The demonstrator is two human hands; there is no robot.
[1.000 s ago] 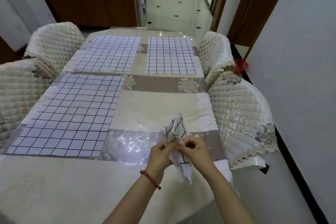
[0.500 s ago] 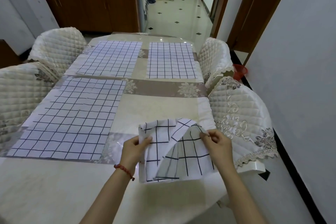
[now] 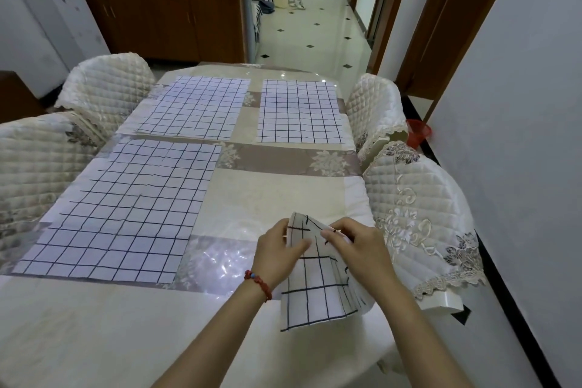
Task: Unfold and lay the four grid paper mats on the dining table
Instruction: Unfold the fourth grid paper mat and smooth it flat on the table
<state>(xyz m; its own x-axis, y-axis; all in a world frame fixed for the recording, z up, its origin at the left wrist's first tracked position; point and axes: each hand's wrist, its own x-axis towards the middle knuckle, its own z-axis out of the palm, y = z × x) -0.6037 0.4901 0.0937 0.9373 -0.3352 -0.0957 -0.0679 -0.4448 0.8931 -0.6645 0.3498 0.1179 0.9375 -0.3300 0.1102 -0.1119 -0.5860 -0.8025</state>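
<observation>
the half-opened white black-gridded folded paper mat [image 3: 318, 287] is being gathered narrower again than half a second ago, pinched by the left hand [image 3: 278, 253] and right hand [image 3: 359, 249]. the fourth mat's unfolding is judged unfinished; three flat grid mats [image 3: 126, 208] are lying on the cloth-covered dining table [image 3: 271, 195].

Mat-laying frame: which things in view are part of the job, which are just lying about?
Job:
- folded grid mat, pinched by left hand and right hand
- three laid grid mats
- dining table

Lying about:
- quilted chairs
- red bucket
- wooden cabinet
</observation>
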